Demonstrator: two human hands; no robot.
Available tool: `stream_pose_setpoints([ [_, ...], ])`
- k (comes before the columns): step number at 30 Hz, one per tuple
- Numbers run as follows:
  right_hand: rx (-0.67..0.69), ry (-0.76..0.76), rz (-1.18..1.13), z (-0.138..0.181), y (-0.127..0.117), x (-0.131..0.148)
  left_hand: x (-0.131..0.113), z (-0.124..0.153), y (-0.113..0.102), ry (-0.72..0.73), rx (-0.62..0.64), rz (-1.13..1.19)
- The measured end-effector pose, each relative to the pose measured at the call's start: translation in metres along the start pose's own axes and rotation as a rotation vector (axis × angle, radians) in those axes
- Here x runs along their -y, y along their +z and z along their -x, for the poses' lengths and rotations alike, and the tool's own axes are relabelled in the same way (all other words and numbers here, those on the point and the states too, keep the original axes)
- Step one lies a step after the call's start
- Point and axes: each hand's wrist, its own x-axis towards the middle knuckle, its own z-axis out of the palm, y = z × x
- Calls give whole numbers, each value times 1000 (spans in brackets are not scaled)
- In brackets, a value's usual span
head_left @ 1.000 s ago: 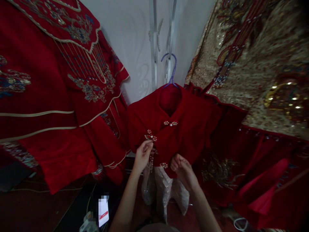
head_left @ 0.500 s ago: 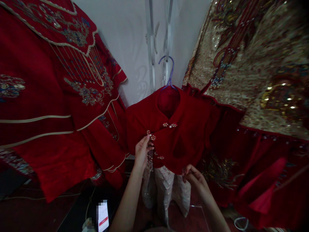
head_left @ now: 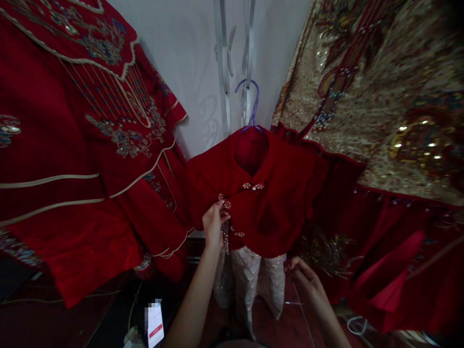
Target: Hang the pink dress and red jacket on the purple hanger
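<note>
A small red velvet jacket [head_left: 275, 203] hangs on a purple hanger [head_left: 250, 104] in front of me, with beaded clasps down its front. My left hand [head_left: 214, 223] pinches the beaded clasp [head_left: 224, 203] with its tassel on the jacket's left side. My right hand [head_left: 304, 278] is lower, below the jacket's hem, fingers loosely curled and holding nothing that I can see. A pale sequined skirt in clear plastic [head_left: 250, 280] hangs under the jacket.
A large red embroidered robe [head_left: 72, 169] hangs on the left. A gold sequined garment [head_left: 380, 96] with red lining hangs on the right. A metal rack pole [head_left: 223, 72] stands against the white wall. A tagged item [head_left: 154, 324] lies on the dark floor.
My right hand let go of the jacket's lower edge and dropped down and to the right. My left hand stayed at the beaded clasp, moving slightly up.
</note>
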Motion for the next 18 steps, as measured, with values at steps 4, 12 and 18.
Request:
stream_pose_setpoints([
  [4,32,-22,46,-5,17,8,-1,1,-1,20,5,-49],
  [12,109,-33,32,-6,19,0,-6,5,-2,-11,56,-64],
  [18,96,-28,28,0,15,-1,-11,11,5,-98,177,-132],
])
